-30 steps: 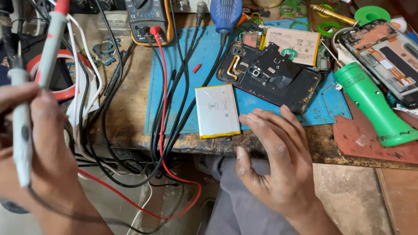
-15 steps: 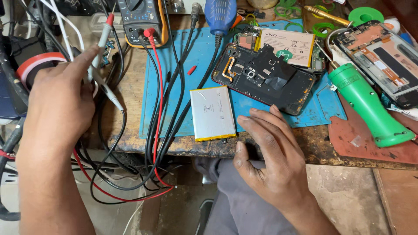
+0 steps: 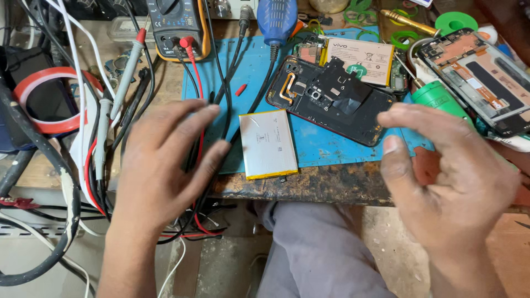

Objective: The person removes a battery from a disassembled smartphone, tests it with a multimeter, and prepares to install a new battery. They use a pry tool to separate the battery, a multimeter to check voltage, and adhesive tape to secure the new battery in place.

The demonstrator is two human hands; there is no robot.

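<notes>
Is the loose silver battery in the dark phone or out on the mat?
Out: the silver battery lies flat on the blue mat, beside the opened dark phone.

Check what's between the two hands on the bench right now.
Head view: a silver battery pack with yellow edge lies flat on the blue mat between left hand and right hand; neither touches it.

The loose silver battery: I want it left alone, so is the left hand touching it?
Apart. In the head view, blue mat shows between the left hand and the battery.
</notes>
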